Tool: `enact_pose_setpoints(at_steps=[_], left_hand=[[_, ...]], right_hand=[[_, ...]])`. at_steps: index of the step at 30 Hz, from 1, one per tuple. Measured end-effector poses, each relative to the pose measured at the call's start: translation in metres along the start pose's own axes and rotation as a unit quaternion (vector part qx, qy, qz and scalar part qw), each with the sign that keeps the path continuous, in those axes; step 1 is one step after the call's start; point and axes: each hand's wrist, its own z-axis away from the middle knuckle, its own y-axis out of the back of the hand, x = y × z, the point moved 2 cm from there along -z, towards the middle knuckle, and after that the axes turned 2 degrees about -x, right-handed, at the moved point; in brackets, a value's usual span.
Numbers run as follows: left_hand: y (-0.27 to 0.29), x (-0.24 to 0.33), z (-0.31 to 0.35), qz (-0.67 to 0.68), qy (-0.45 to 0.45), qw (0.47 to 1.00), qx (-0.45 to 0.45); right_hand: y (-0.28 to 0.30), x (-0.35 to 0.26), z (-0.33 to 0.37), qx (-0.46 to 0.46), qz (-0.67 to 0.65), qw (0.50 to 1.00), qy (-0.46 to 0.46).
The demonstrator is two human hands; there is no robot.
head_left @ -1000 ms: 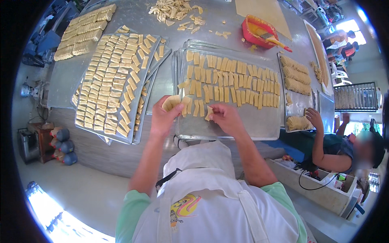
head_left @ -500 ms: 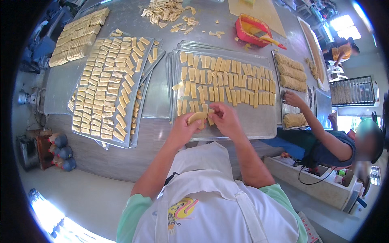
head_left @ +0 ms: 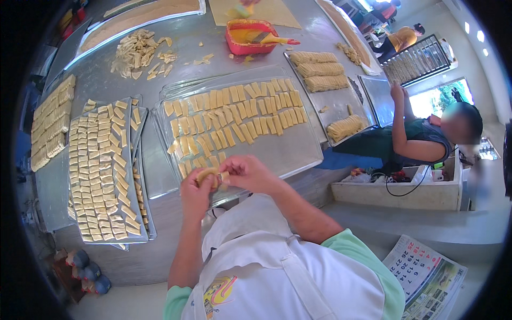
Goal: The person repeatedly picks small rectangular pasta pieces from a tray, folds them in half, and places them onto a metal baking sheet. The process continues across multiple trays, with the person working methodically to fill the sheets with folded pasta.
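Observation:
My left hand (head_left: 196, 188) is closed around a small bunch of pale dough strips (head_left: 207, 174), over the near left edge of a metal tray (head_left: 282, 154). Right beside it, my right hand (head_left: 249, 174) pinches one dough strip (head_left: 224, 178) between thumb and fingers. Rows of similar dough strips (head_left: 234, 114) lie spaced out on that tray, with a shorter row starting just beyond my hands. My fingers partly cover the strips I hold.
Left stands a full tray of strips (head_left: 98, 176) atop other trays, beyond it stacked strips (head_left: 53, 125). Farther back are loose dough pieces (head_left: 136, 50) and a red tub (head_left: 250, 37) with a brush. A co-worker (head_left: 426, 136) stands right, near a tray of dough rows (head_left: 320, 72).
The view has swung, so the trays appear turned and farther left. My hands have come back toward the tray's near edge. The co-worker's arm has lifted away from the right tray.

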Motion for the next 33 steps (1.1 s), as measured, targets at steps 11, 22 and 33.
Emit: enact_pose_setpoints(at_steps=[11,22,33], left_hand=[[0.019,0.014,0.003,0.084,0.087,0.993,-0.011],[-0.022,-0.011,-0.018,-0.014,0.019,0.999,-0.044],[0.011,0.007,-0.003,-0.123,0.076,0.989,-0.009]], right_hand=[[0.025,0.012,-0.02,0.198,0.356,0.912,-0.039],[0.019,0.01,-0.001,0.139,0.144,0.978,-0.058],[0.049,0.031,-0.017,0.215,0.403,0.889,-0.016]])
